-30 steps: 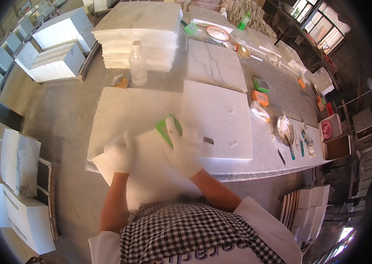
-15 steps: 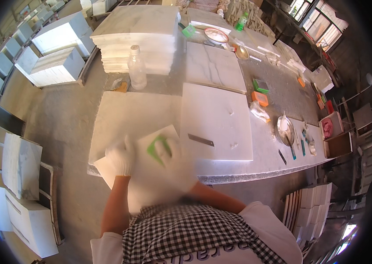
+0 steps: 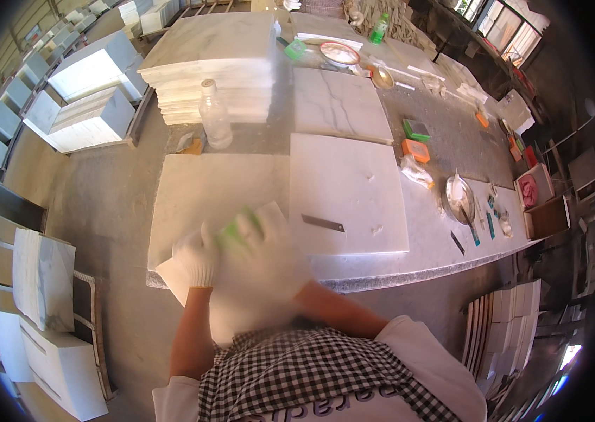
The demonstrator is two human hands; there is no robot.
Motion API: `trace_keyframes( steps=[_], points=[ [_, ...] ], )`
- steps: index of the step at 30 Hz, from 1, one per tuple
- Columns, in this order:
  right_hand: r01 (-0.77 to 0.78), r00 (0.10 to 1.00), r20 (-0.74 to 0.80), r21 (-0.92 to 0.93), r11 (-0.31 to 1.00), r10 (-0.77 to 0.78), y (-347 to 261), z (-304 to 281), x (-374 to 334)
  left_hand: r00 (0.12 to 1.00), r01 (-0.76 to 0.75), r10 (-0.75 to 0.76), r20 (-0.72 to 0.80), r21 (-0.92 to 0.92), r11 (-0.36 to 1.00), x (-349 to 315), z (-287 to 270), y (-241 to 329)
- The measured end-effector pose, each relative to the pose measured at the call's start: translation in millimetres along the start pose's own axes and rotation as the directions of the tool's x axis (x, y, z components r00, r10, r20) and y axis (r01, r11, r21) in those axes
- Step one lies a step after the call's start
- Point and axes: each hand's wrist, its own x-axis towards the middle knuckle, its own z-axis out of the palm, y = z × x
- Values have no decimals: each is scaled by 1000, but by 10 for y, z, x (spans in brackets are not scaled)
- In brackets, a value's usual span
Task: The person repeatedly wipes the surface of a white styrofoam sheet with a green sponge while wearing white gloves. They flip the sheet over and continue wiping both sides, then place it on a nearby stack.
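My left hand (image 3: 195,259), in a white knitted glove, grips the far left edge of a white marble tile (image 3: 223,309), its fingertips partly hidden. The tile lies tilted near my body, over the table's front edge. A green sanding block (image 3: 239,232) is against the tile's face, smeared by motion. Closed over it is my gloved right hand (image 3: 269,243), also blurred. Pale haze veils the tile around that hand. Just right of the hands, a flat metal blade (image 3: 323,223) lies on a larger white slab (image 3: 350,190).
A clear bottle (image 3: 214,116) stands before a tall slab stack (image 3: 209,63). Orange (image 3: 415,150) and green (image 3: 416,129) blocks lie right of centre, near a metal bowl (image 3: 459,200) with tools. Stacked slabs (image 3: 44,278) stand on a rack at left. Another person (image 3: 322,7) is across the table.
The green block and my right hand have moved up and left across the tile, closer to my left hand. My left hand keeps its place on the tile. The whole view has shifted slightly.
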Motion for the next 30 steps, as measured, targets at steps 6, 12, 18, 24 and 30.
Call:
trace_keyframes(
  steps=[6,12,18,24,30],
  points=[
    [-347,932,-115,-24,937,343,5,120,19,997,53,-53,58,-7,999,13,-37,37],
    [-460,878,-156,-11,888,453,12,152,-72,997,35,-34,70,-17,999,19,-72,63],
    [-186,982,-11,96,978,188,-23,141,48,1000,22,-21,16,-16,1000,19,-42,61],
    [-560,823,-74,59,826,563,88,117,-12,991,65,-68,112,29,997,1,-70,61],
    [-92,943,-313,88,992,115,-1,264,77,1000,-10,11,13,-78,997,36,-65,84]
  ],
)
